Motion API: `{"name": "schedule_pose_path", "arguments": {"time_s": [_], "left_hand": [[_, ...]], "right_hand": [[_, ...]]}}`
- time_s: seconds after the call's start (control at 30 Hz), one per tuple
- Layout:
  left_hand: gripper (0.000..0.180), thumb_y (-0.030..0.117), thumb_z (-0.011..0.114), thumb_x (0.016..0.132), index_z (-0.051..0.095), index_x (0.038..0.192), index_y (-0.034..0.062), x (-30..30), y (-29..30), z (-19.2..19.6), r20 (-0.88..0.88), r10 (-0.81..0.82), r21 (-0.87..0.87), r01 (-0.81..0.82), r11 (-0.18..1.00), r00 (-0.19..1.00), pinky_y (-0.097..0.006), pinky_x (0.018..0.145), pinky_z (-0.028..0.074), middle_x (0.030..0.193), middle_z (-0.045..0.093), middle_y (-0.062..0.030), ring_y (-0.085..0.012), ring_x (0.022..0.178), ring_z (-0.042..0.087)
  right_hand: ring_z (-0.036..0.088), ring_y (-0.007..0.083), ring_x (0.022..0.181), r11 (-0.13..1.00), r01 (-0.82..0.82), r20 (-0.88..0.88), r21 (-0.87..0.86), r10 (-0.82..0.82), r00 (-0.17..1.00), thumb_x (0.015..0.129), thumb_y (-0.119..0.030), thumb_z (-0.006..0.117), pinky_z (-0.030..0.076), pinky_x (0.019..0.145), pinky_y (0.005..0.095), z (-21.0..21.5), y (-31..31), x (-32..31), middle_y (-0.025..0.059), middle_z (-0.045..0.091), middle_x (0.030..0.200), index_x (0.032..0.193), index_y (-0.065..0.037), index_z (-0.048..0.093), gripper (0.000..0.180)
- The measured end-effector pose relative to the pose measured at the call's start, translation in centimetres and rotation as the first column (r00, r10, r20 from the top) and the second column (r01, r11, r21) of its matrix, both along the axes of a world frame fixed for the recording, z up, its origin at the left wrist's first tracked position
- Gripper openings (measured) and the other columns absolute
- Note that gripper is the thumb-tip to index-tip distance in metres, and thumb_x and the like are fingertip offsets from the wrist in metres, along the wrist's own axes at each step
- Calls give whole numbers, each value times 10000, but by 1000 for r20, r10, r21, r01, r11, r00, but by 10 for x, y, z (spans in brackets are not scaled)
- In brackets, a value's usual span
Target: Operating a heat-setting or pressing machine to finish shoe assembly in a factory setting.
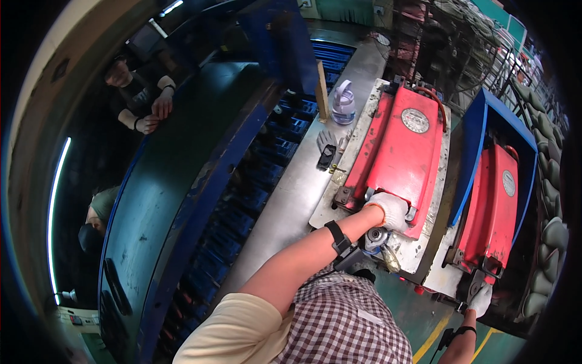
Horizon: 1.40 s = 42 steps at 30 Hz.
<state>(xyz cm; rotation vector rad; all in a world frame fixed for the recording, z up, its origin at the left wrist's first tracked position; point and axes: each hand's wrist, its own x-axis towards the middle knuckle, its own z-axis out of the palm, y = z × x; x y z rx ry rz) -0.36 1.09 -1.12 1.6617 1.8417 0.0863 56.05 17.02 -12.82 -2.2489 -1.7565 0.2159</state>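
My left hand, in a white knit glove, is closed round the metal handle at the front end of a red metal press lid. That lid is lowered on a pale, worn base plate. Lower right, my right hand, also gloved, grips a grey metal handle at the front of a second red lid. This lid is lowered too, inside a blue metal frame; my right fingertips are partly hidden. A round metal fitting sits just below my left hand.
Along a steel ledge are a clear bottle, a grey glove, a black object and small yellow-handled scissors. Left is a dark-topped blue conveyor, with two people beyond it. Grey moulded pieces are stacked at far right.
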Motion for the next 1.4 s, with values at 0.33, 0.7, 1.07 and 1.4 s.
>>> {"name": "schedule_pose_path", "arguments": {"time_s": [0.33,0.7,1.07,1.4], "left_hand": [[580,520,646,789,780,1001,-3,1,-1,13,8,9,2,-9,1000,1000,-469,887,565,1021,742,-266,-387,960,744],[626,576,659,791,782,1003,0,4,4,24,-6,13,-98,-13,995,1000,-464,890,563,987,748,-248,-375,949,743],[643,592,663,780,785,1005,2,4,4,25,-25,7,-91,-9,996,1000,-465,887,568,971,753,-248,-379,944,746],[670,628,649,821,785,1051,14,3,4,21,-60,-21,-110,15,994,998,-471,934,562,1082,750,-245,-381,1019,738]], "right_hand": [[634,489,1109,999,42,65,29,-44,997,1025,-509,417,507,901,556,20,-15,-22,245,692,1179,1262,-121,664,518],[670,478,1026,997,73,81,13,-74,994,1021,-558,414,520,848,555,23,-15,-30,239,719,1083,1139,-151,710,517],[676,485,1029,996,88,119,-3,-87,989,1023,-570,421,529,866,562,24,-15,-33,252,721,1089,1201,-166,708,528],[675,479,1044,996,91,120,-16,-88,989,1018,-554,407,527,879,554,28,-16,-38,246,722,1101,1184,-167,722,526]]}}
